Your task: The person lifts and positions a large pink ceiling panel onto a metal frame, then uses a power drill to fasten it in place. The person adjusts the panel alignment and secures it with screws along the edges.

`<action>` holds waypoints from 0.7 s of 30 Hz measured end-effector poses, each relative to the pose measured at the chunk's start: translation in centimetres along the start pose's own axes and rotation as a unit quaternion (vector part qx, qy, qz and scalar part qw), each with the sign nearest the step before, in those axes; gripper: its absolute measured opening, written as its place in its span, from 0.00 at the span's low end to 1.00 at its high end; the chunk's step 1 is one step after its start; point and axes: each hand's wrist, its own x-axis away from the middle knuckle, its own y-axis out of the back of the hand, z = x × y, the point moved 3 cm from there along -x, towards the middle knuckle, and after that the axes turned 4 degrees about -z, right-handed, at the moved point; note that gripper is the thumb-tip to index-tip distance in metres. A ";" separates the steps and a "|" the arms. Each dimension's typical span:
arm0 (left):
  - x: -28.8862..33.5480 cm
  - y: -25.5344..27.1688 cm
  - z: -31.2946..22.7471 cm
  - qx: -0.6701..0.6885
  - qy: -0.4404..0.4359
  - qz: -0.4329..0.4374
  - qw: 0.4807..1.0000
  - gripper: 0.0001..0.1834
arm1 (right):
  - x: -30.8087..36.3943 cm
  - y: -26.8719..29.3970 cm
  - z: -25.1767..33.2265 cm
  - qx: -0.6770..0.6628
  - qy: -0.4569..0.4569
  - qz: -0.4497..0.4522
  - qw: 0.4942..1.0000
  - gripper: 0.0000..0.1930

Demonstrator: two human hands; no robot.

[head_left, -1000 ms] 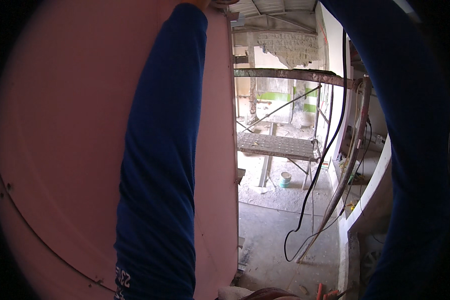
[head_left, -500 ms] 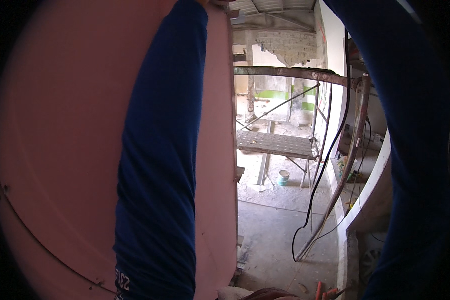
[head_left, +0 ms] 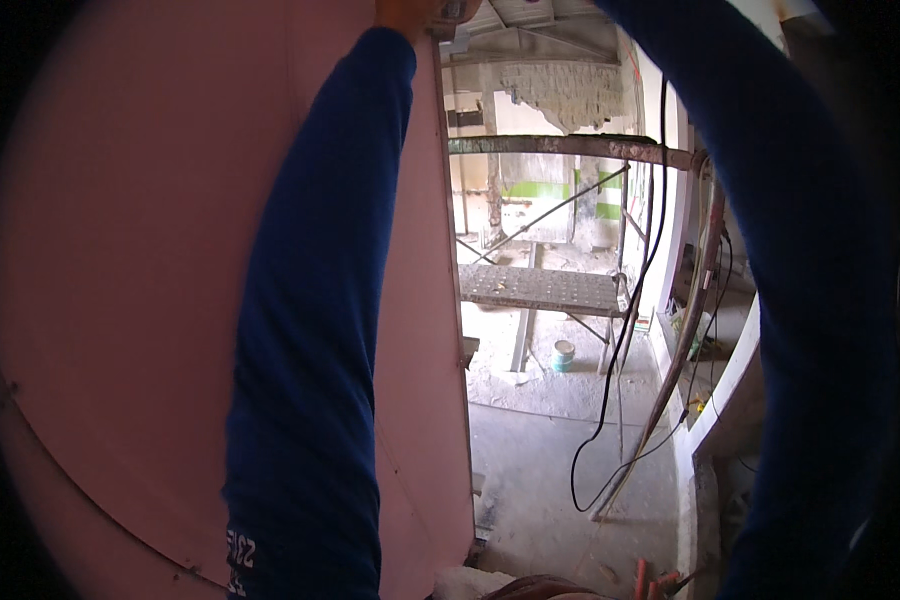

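Both my arms are raised in blue sleeves. My left arm runs up in front of a tall pink wall board (head_left: 120, 250). Only a small part of my left hand (head_left: 406, 12) shows at the very top of the picture, at the board's upper right corner, touching a small grey metal part (head_left: 452, 12); its fingers are cut off by the rim. My right sleeve (head_left: 800, 300) sweeps up along the right side and leaves the picture, so my right hand is hidden.
Past the board's edge is a dusty concrete floor (head_left: 540, 470) far below. A metal scaffold platform (head_left: 540, 288) stands there with a small paint bucket (head_left: 564, 355) under it. A black cable (head_left: 630, 330) hangs down to the floor. A rusty horizontal pipe (head_left: 570, 146) crosses higher up.
The hanging black cable has swung slightly. My arms and the board stay where they were.
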 end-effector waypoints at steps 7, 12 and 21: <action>0.9 2.1 -3.0 0.157 0.269 0.006 0.950 0.16 | 0.4 -2.1 -0.6 0.073 0.141 -0.150 0.976 0.23; 1.7 3.2 -4.1 0.179 0.290 -0.011 0.940 0.15 | 1.8 -3.2 -0.1 0.065 0.059 -0.122 0.989 0.29; -0.7 3.7 -5.7 0.226 0.273 -0.027 0.935 0.14 | 4.9 0.0 1.8 0.050 0.021 -0.129 0.990 0.29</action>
